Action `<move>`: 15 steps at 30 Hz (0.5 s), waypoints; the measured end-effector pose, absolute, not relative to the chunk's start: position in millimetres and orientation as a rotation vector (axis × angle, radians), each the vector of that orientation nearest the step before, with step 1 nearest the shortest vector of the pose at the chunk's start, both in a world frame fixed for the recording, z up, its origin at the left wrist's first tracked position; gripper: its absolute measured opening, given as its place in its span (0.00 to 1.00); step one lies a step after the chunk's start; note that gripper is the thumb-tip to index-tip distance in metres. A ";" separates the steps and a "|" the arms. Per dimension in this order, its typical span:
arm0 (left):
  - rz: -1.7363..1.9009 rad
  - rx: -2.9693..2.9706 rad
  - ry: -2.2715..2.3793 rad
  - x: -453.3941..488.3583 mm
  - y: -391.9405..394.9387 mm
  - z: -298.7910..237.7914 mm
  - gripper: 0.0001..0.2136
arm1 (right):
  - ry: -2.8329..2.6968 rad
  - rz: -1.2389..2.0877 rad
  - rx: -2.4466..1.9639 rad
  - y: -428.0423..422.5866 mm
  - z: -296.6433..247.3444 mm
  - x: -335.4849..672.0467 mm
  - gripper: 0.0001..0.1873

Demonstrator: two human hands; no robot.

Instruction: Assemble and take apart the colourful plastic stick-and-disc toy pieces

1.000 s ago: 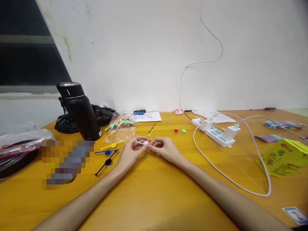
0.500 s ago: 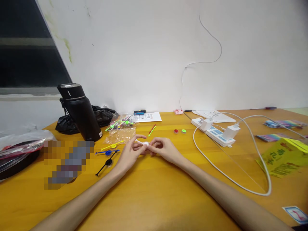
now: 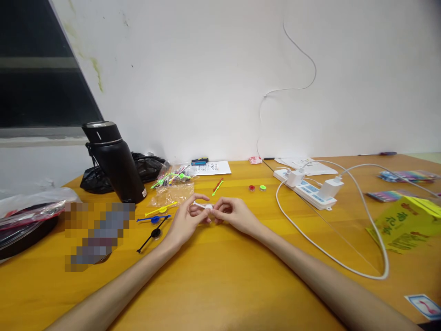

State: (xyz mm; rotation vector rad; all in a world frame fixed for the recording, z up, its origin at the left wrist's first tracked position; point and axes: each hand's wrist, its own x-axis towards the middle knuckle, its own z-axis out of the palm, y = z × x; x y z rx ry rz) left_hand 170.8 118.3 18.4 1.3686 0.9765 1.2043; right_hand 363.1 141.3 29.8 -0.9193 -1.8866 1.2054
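Two bare hands meet low over the broad yellow wooden table (image 3: pixel 220 276), to the right of the tall black metal flask (image 3: pixel 115 161) and nearer the person than it. Far right of the flask lies a white plastic power strip (image 3: pixel 310 191) with two chargers plugged in.

The left hand (image 3: pixel 186 220) and the right hand (image 3: pixel 237 214) face each other. Their fingertips are closed narrowly on a small white plastic stick with a round disc at its middle (image 3: pixel 206 206). Each hand pinches one side, which likely keeps so slight a piece steady and clear of the tabletop.

Just right of the flask's base sits a clear plastic bag (image 3: pixel 170 193) of bright sticks. Between the flask and the left hand lie a black stick (image 3: pixel 153 234), a blue stick (image 3: pixel 154 219) and a yellow stick (image 3: pixel 161 209), side by side, probably set down within easy reach. Farther right of the flask than the hands rest a tiny red disc (image 3: pixel 251 187) and a green disc (image 3: pixel 262 187).
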 end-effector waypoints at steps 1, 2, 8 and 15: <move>1.209 1.358 0.975 170.9 118.6 18.2 0.21 | -1.886 1.206 -0.915 141.6 29.6 363.1 0.23; 1.213 1.344 0.968 171.0 118.7 18.2 0.21 | -1.881 1.207 -0.911 141.9 29.6 363.0 0.23; 1.299 1.234 0.938 171.6 114.9 27.0 0.22 | -1.784 1.241 -0.868 146.3 32.7 366.0 0.22; 1.268 1.189 0.910 172.4 115.2 28.3 0.21 | -1.702 1.221 -0.829 156.6 34.1 371.8 0.20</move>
